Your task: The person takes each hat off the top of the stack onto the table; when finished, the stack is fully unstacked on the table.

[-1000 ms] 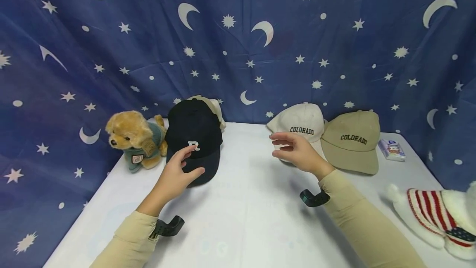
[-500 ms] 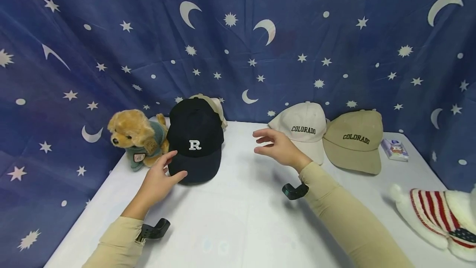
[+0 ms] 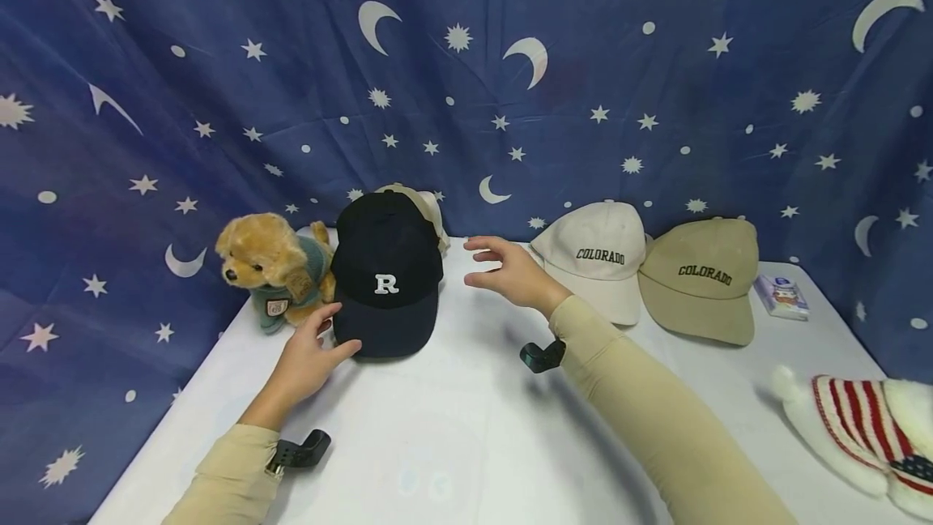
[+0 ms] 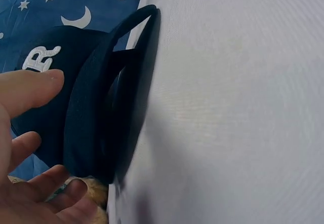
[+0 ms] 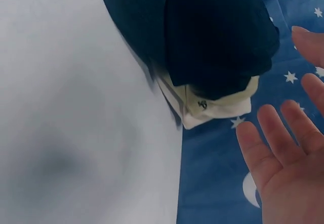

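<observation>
A black cap (image 3: 386,266) with a white R stands on the left part of the table, in front of a beige cap (image 3: 430,209). My left hand (image 3: 302,363) is at the brim's lower left, fingers spread and holding nothing; whether it touches the cap I cannot tell. In the left wrist view, the thumb and fingers of that hand (image 4: 30,148) are apart beside the black cap (image 4: 86,97). My right hand (image 3: 513,272) hovers empty to the right of the black cap. The right wrist view shows its fingers (image 5: 273,138) loosely extended near both caps.
A plush dog (image 3: 266,258) sits left of the black cap. On the right are a white cap (image 3: 598,258), a tan cap (image 3: 700,278), a small purple-white pack (image 3: 783,296) and a white plush toy (image 3: 838,428) in stripes. A starry curtain (image 3: 466,104) hangs behind the table.
My right hand has moved left, away from the white cap and toward the black one. My left hand has shifted left and down from in front of the black cap to its side.
</observation>
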Demonstrator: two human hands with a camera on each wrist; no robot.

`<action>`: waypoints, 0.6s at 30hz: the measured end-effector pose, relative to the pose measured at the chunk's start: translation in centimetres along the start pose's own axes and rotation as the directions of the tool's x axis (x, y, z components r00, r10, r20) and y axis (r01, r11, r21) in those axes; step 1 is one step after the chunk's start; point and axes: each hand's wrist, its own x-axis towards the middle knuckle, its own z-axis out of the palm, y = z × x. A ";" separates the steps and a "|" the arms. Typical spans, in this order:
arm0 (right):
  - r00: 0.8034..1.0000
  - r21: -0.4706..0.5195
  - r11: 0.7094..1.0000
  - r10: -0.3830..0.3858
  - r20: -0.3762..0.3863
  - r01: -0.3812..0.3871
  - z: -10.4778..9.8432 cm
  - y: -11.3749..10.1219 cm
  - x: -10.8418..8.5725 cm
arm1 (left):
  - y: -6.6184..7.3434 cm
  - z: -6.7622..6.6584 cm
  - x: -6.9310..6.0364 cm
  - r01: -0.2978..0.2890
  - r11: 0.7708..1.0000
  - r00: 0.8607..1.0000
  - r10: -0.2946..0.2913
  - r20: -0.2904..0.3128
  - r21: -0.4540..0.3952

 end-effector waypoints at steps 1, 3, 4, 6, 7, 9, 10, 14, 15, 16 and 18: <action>1.000 0.002 1.000 0.004 0.000 -0.004 0.2 -0.1 0.3 | -0.1 0.0 0.1 0.000 1.000 1.000 0.000 -0.002 0.000; 1.000 0.004 1.000 0.015 0.004 -0.015 0.6 -0.1 0.8 | -0.3 0.1 0.3 0.005 1.000 1.000 -0.005 -0.006 0.000; 1.000 0.002 1.000 0.022 0.007 -0.022 0.8 -0.1 1.1 | -0.4 0.1 0.3 0.009 1.000 1.000 -0.009 -0.007 0.002; 0.999 -0.003 0.999 0.038 0.010 -0.038 1.3 -0.2 1.6 | -0.5 0.2 0.5 0.022 1.000 1.000 -0.022 -0.010 0.007; 0.999 -0.003 0.999 0.043 0.013 -0.043 1.5 -0.2 1.9 | -0.6 0.2 0.6 0.031 0.999 0.999 -0.031 -0.011 0.011; 0.999 -0.003 0.999 0.047 0.020 -0.047 1.9 -0.2 2.4 | -0.8 0.2 0.7 0.046 0.999 0.999 -0.046 -0.012 0.016; 0.999 -0.002 0.999 0.048 0.023 -0.048 2.1 -0.2 2.6 | -0.9 0.2 0.8 0.053 0.998 0.999 -0.053 -0.012 0.018; 0.998 0.006 0.999 0.048 0.040 -0.049 2.9 -0.4 3.3 | -1.2 0.3 1.1 0.061 0.998 0.998 -0.061 -0.008 0.009; 0.998 0.008 0.999 0.052 0.048 -0.053 3.1 -0.5 3.5 | -1.3 0.3 1.1 0.061 0.998 0.998 -0.061 -0.006 0.008; 0.997 0.011 0.998 0.056 0.055 -0.057 3.3 -0.6 3.6 | -1.3 0.3 1.2 0.059 0.998 0.998 -0.059 -0.003 0.005; 0.996 0.011 0.998 0.061 0.072 -0.062 3.7 -0.8 3.9 | -1.4 0.4 1.3 0.058 0.998 0.998 -0.058 0.000 0.003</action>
